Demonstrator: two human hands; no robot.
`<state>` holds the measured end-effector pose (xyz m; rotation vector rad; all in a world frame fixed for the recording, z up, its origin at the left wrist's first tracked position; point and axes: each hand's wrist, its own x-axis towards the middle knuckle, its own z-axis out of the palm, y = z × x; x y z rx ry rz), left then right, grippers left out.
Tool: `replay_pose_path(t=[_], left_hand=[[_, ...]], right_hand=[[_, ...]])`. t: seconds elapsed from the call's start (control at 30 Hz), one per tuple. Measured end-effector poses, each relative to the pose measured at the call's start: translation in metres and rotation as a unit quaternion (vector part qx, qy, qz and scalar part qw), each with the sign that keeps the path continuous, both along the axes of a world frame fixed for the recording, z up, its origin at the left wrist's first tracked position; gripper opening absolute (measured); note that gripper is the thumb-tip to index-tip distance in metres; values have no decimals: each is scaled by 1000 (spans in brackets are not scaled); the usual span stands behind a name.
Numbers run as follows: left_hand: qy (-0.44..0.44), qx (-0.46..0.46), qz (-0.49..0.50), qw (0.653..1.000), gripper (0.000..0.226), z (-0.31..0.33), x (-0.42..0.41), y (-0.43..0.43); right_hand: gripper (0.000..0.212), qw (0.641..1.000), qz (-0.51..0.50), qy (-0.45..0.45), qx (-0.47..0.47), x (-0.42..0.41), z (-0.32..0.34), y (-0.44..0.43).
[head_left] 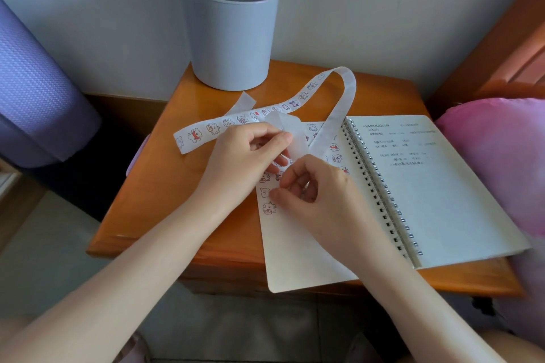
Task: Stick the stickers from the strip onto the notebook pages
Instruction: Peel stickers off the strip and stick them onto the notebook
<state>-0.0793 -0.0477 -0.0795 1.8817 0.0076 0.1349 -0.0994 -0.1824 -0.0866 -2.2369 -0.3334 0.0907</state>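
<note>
1. An open spiral notebook lies on the right part of the wooden bench, its near edge overhanging.
2. A sticker strip runs from the bench's left middle, loops up on the far side and comes down onto the left page.
3. The left hand pinches a white piece of the strip's backing over the left page.
4. The right hand is curled, fingertips pressed on the left page among stuck stickers.
5. A grey bin stands at the far edge.
</note>
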Motion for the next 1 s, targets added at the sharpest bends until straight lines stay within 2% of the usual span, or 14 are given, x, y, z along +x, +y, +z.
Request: replay_pose_path(t=[0.1, 0.17, 0.3, 0.4, 0.5, 0.73, 0.87, 1.0], left_hand=[[-5, 7, 0, 1000, 19, 0, -1, 0], [-6, 5, 2, 1000, 19, 0, -1, 0], [-10, -1, 3, 1000, 20, -2, 2, 1], [-11, -1, 3, 1000, 19, -2, 2, 2], [-23, -2, 8, 1000, 18, 0, 1, 1], [-40, -17, 4, 999, 21, 0, 0, 1], [-36, -27, -17, 999, 33, 0, 0, 1], [-50, 2, -43, 998, 20, 0, 0, 0]], right_hand=[[23, 999, 21, 25, -3, -1, 3, -1], [21, 999, 29, 21, -14, -1, 3, -2], [12, 999, 21, -11, 27, 2, 10, -7], [8, 996, -28, -75, 33, 9, 18, -17], [10, 991, -68, -118, 12, 18, 21, -26], [14, 985, -73, -154, 12, 23, 14, -18], [17, 981, -98, -121, 112, 23, 17, -17], [14, 976, -99, -82, 178, 25, 18, -18]])
